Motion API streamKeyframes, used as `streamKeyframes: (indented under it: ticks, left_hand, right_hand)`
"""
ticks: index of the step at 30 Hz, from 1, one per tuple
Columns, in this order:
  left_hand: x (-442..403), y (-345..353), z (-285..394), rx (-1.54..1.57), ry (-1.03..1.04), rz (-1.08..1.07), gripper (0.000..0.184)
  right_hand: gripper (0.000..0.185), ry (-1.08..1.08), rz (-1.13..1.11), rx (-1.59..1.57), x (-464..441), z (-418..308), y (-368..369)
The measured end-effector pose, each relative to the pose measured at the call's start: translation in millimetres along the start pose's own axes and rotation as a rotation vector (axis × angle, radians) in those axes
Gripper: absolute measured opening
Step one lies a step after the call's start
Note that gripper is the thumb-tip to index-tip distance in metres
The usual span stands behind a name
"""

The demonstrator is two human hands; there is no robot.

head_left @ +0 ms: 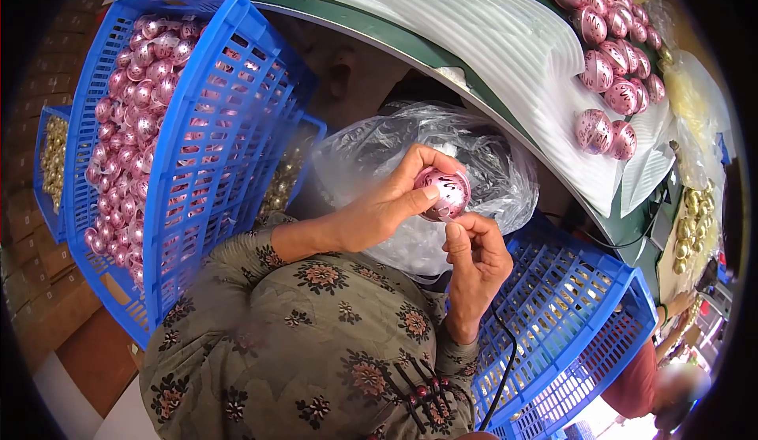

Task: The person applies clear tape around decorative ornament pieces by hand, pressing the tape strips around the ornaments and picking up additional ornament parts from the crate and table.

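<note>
Olive-brown floral blouse (pixel 347 321) lies closest, its soft cloth printed with dark-edged, rust-pink blossoms and fastened near the hem with thin black cords and round, dark red beads (pixel 422 391). Beyond it, a pink bauble (pixel 448 193) is held up in front of the body, over a clear plastic bag (pixel 375 152). It is a rounded ball with a metallic, pearly pink sheen, a pale highlight and loose black strokes like handwriting across its face. The left hand (pixel 391 207) is curled round it, thumb laid over the near side and fingers bent behind, gripping it firmly. The right hand (pixel 478 258) meets its lower edge with thumb and forefinger drawn close together; whether they pinch some small part is too fine to tell. Crinkled, glossy film forms the bag. To the left, a blue plastic crate (pixel 180 227) with slotted lattice walls brims with shiny pink ornaments (pixel 130 156); to the right stands another latticed blue crate (pixel 545 321). White foam sheeting (pixel 489 25), finely ribbed and rippled, covers much of the green counter (pixel 300 3), and more pink balls with black script (pixel 594 130) cluster on it, near smooth, lustrous gold baubles (pixel 695 227).
</note>
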State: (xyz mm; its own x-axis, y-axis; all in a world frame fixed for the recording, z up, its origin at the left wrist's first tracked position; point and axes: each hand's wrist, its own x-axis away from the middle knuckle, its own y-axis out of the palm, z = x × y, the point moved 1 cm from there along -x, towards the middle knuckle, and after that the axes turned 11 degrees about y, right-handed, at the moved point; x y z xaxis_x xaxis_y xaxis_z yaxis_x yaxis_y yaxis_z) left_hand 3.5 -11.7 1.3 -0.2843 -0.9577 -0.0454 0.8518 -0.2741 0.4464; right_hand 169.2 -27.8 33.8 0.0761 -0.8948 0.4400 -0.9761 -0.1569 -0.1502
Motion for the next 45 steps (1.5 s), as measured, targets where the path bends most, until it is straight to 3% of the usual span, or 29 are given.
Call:
streamKeyframes:
  ticks: [11,23,26,29,32,36,37,38,41,45]
  left_hand:
    - [-0.2,2.8,3.7,-0.06,0.007,-0.018,0.035]
    - [-1.0,7.3,-2.7,-0.198,0.047,0.03,0.029]
    - [-7.7,2.9,-5.6,-0.067,-0.039,0.176,0.031]
    - [-10.5,-0.5,-3.2,0.256,-0.055,0.225,0.032]
    - [-8.1,-14.4,-3.6,-0.284,0.112,-0.074,0.033]
    - [-4.2,-3.4,4.2,-0.304,0.045,-0.089,0.02]
    - [-4.2,1.5,5.2,-0.054,-0.06,0.006,0.017]
    - [-3.6,3.3,3.7,-0.032,-0.066,0.029,0.017]
    - [-4.3,4.4,0.6,0.012,-0.064,0.072,0.017]
    - [-4.9,4.3,0.3,-0.006,-0.022,0.075,0.017]
  right_hand:
    - [0.011,0.025,0.007,-0.035,0.1,1.4,-0.4]
    - [0.009,-0.085,0.045,0.009,-3.2,1.1,8.2]
    - [0.011,-0.038,0.012,-0.161,-2.8,2.2,8.1]
    - [0.012,-0.014,0.005,-0.301,1.4,2.4,3.2]
    - [0.013,0.041,-0.032,-0.346,-1.6,2.5,-1.5]
    - [0.013,0.07,-0.093,-0.317,-4.4,-0.7,-0.8]
    - [0.013,0.061,-0.093,-0.314,-5.3,0.0,-0.3]
    - [0.014,0.051,-0.092,-0.31,-6.2,0.8,-0.1]
    - [0.016,-0.331,0.194,0.073,-7.4,-0.5,4.3]
    - [0.018,-0.645,0.235,0.409,-12.8,-7.8,0.7]
